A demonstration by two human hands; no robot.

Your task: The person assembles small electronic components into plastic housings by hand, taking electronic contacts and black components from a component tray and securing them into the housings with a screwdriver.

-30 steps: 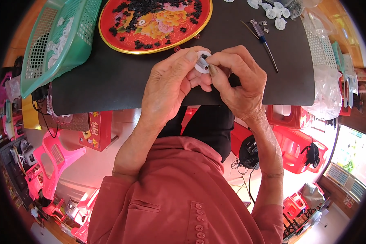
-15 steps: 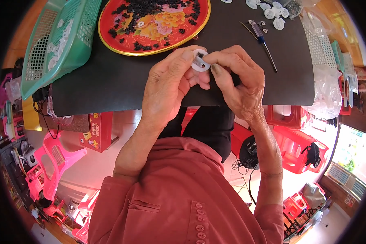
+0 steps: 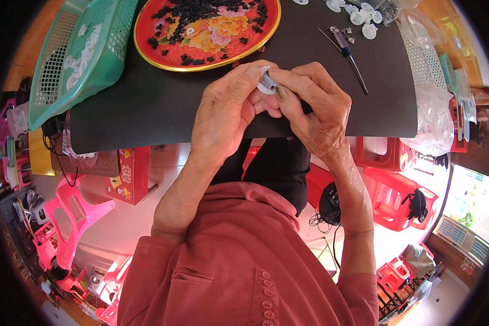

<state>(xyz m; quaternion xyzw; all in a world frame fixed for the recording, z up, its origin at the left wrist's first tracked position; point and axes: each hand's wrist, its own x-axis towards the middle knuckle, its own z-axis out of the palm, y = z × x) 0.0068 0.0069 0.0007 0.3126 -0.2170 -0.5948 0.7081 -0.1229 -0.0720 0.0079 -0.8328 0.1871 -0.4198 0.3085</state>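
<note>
White disc [image 3: 267, 86] between my left hand [image 3: 223, 106] and right hand [image 3: 319, 104].
Both are pinching it at the edges; it looks round, with greyish middle and small dark part.

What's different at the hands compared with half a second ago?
The right hand has shifted slightly left and now covers more of the white disc. The left hand still holds it. Green basket, red tray and screwdriver stayed put.

Right hand [image 3: 319, 106] partly hides white disc [image 3: 264, 83] — details perhaps blurred (tray [image 3: 228, 53] cropped above).
</note>
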